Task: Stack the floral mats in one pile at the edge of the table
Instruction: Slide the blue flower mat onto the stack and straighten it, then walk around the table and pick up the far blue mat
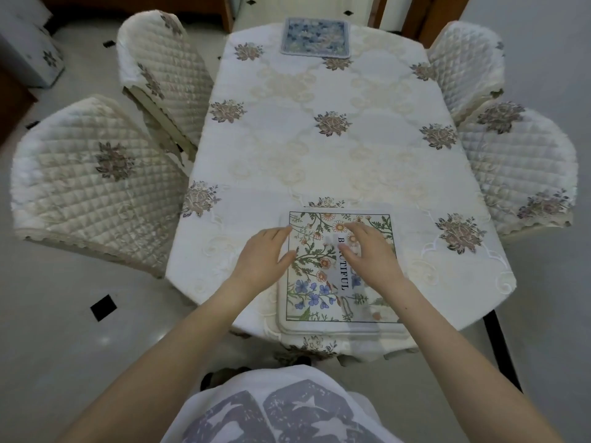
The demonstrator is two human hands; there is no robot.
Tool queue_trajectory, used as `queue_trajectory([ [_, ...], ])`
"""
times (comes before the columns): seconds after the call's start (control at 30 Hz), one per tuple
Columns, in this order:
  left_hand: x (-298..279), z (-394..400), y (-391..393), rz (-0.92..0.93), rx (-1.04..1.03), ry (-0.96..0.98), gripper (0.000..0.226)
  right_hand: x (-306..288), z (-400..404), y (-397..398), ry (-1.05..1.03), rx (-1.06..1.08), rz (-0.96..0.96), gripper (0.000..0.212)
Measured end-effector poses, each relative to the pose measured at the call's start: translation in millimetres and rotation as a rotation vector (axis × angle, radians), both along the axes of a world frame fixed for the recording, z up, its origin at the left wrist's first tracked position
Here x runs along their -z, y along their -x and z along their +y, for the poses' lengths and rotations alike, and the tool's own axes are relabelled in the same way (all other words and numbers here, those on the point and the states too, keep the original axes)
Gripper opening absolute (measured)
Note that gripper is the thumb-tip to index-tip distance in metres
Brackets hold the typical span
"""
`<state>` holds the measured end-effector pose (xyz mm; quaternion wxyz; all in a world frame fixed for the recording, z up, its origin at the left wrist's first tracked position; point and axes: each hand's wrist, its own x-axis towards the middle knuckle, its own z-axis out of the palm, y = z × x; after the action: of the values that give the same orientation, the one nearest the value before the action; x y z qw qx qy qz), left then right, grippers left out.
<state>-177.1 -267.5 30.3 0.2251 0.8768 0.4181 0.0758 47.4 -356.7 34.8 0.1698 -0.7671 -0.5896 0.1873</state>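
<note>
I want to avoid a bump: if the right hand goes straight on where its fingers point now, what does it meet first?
The right hand points away over the white floral mat. Beyond the mat only bare tablecloth shows; the blue mat at the far edge probably comes first, though the height is unclear.

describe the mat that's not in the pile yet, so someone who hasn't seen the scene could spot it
Start at the long table under the white embroidered cloth, chairs on both sides. Go to its far end, opposite the person: the blue mat lies flat there, alone. It is all-over blue floral, whereas the near pile under the hands has a white mat with lettering on top.
</note>
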Motion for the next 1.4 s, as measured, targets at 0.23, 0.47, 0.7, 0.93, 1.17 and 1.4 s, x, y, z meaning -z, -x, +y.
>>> queue_trajectory([
  [0.23,-44,5,113,-0.091,-0.137,-0.284,0.047,-47,37,117,-0.22,-0.131,-0.031,0.045],
  [0.47,-32,-15,287,-0.038,-0.401,-0.18,0.053,-34,56,291,-0.187,-0.307,-0.058,0.049],
  [0.7,-17,-48,462,0.192,-0.623,-0.07,0.059,-7,83,458,-0.051,-0.563,-0.045,0.048],
  [0.93,-39,-41,561,0.123,-0.86,-0.074,0.062,-36,128,567,-0.079,-0.707,-0.021,0.049],
  [1.17,-46,13,617,0.09,-0.935,-0.111,0.056,-54,203,641,-0.122,-0.783,0.03,0.049],
  [1.4,-30,112,686,0.161,-0.956,-0.025,0.057,-31,304,717,-0.061,-0.827,0.02,0.05],
])
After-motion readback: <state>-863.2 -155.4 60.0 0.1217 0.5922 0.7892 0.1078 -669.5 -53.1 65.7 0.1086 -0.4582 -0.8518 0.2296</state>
